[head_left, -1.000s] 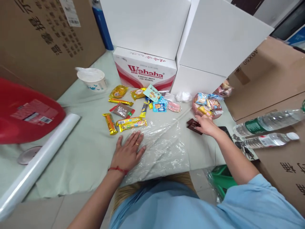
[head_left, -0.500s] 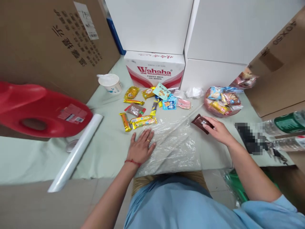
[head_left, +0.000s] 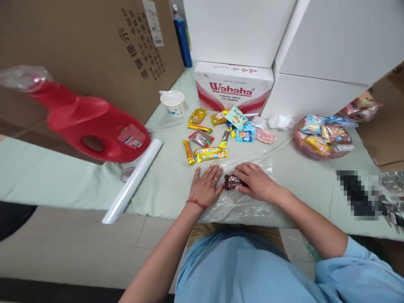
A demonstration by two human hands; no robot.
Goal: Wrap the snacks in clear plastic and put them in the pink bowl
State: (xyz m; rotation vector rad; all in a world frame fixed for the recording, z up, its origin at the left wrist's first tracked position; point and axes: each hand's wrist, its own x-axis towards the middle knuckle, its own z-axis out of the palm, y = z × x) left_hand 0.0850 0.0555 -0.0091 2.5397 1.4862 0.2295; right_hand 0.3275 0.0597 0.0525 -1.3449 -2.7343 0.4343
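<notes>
My left hand (head_left: 206,185) lies flat, fingers spread, on the left part of a clear plastic sheet (head_left: 246,208). Just beside it, my right hand (head_left: 255,182) grips a dark brown wrapped snack (head_left: 232,182) over the sheet. Beyond my hands lie several wrapped snacks: two yellow bars (head_left: 212,156) side by side, a brown and red packet (head_left: 201,138), a light green packet (head_left: 236,117), a blue packet (head_left: 245,135) and a pink one (head_left: 265,136).
A red bottle (head_left: 104,126) and a white roll (head_left: 134,181) lie at the left. A paper cup (head_left: 173,103) stands near the Wahaha box (head_left: 233,89). At the right are a bowl of snacks (head_left: 303,149) and a pixelated dark object (head_left: 358,193).
My right hand has carried the brown snack leftward, close to my left hand and over the plastic sheet. The camera view has shifted left, so the surroundings appear farther right.
</notes>
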